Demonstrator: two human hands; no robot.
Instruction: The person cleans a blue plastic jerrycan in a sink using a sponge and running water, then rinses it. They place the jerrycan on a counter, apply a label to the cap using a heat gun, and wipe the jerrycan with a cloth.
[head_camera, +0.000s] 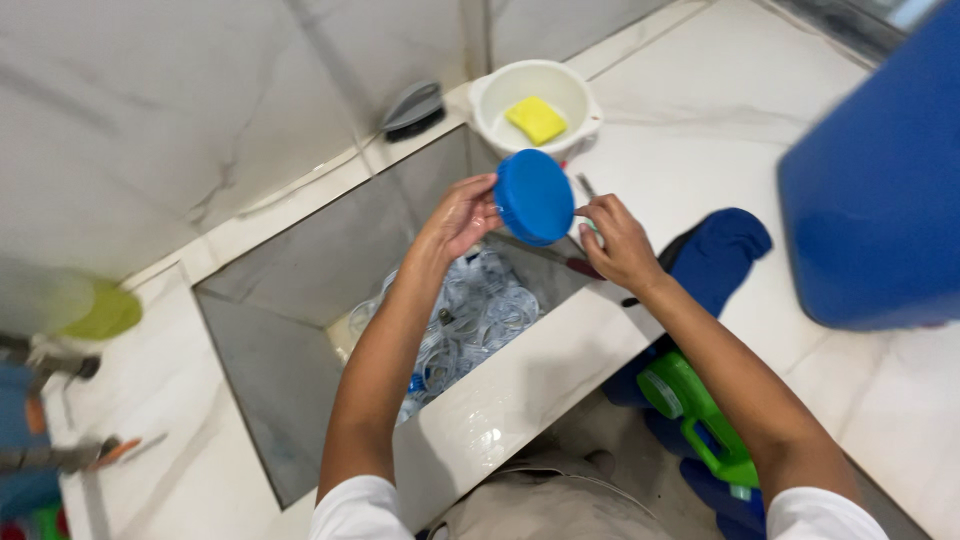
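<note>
A round blue lid is held up over a sunken stone basin. My left hand grips its left edge and my right hand holds its right edge. Below the lid, the basin's floor is filled with several clear plastic containers. Both forearms reach forward from the bottom of the view.
A white bowl with a yellow sponge stands behind the basin. A grey brush lies by the wall. A large blue bin is at the right. A blue cloth and a green spray bottle lie near my right arm.
</note>
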